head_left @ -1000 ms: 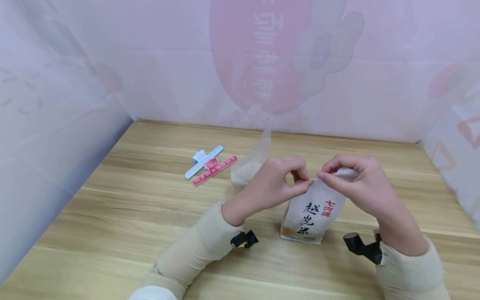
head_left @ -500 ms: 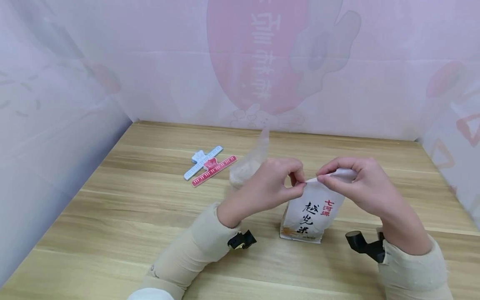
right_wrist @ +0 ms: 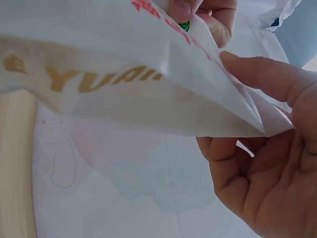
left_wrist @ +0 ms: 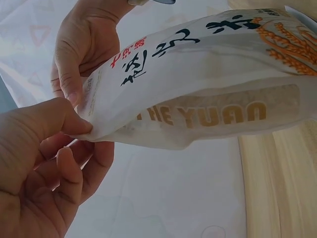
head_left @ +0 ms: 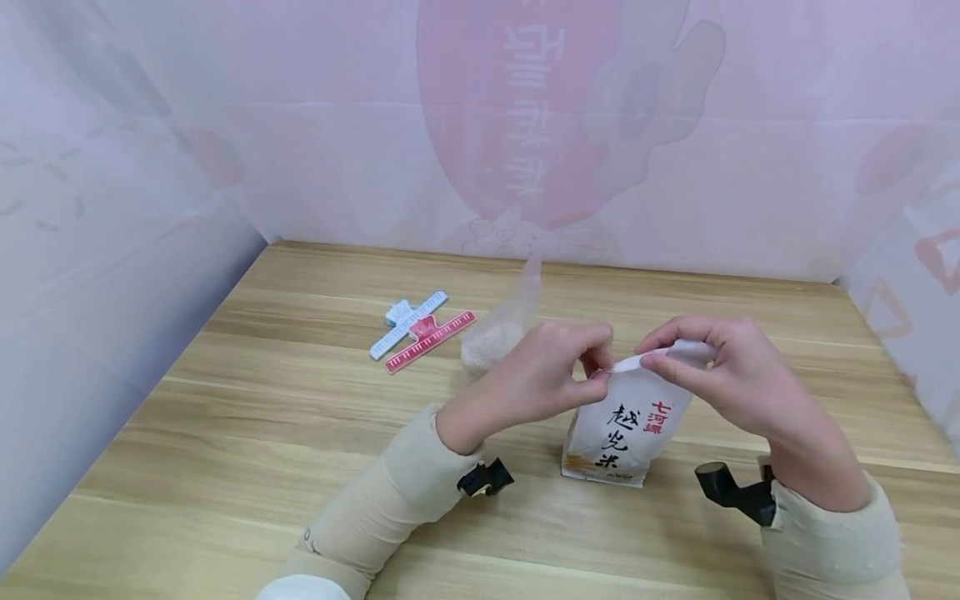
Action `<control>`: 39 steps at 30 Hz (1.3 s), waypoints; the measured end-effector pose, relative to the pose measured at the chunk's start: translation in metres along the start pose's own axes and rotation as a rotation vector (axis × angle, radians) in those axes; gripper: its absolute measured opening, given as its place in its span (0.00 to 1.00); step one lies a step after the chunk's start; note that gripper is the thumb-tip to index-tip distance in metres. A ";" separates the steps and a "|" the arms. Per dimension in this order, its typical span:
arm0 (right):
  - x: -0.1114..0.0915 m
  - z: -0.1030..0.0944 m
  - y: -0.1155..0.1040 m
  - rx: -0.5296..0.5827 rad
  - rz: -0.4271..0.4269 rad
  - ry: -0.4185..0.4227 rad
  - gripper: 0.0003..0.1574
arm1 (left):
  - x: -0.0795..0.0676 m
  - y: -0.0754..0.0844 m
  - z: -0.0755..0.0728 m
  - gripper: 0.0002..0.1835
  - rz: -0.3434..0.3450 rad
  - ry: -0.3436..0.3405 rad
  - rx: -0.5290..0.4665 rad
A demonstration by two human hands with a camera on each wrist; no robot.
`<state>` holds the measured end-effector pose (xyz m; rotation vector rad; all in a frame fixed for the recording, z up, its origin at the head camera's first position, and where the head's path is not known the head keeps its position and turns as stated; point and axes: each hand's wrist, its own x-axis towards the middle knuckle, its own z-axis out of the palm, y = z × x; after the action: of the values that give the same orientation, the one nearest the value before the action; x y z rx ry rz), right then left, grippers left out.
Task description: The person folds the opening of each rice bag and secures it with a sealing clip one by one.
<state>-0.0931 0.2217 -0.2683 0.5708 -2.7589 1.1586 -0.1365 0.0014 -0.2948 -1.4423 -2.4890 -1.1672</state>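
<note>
A white paper rice bag with black and red characters stands upright on the table. My left hand pinches the left end of its top edge between thumb and fingers. Further right along that edge, my right hand grips the bag with the thumb on the front and fingers behind. In the left wrist view, the bag's side shows a clear window with gold letters and pale contents. The right wrist view shows my right thumb pressing the paper near the creased top corner.
A blue ruler-shaped clip and a red one lie to the left on the wooden table. Behind my left hand stands a translucent bag with pale contents. Printed cloth walls enclose the back and sides.
My left fingertips have shifted slightly left and down, away from the right ones, so more of the top edge shows between the hands. The bag's base has stayed in place.
</note>
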 end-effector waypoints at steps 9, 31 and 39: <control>0.000 0.002 0.000 -0.014 -0.014 0.025 0.05 | 0.001 0.000 0.003 0.08 -0.047 0.016 -0.085; -0.001 0.003 0.000 -0.053 -0.048 0.041 0.01 | 0.004 -0.003 0.008 0.05 -0.224 0.042 -0.320; -0.001 0.003 -0.002 -0.041 -0.060 0.047 0.01 | 0.005 -0.003 0.012 0.04 -0.170 0.070 -0.303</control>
<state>-0.0916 0.2184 -0.2695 0.6089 -2.7002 1.0863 -0.1380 0.0113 -0.3032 -1.2350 -2.5117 -1.6568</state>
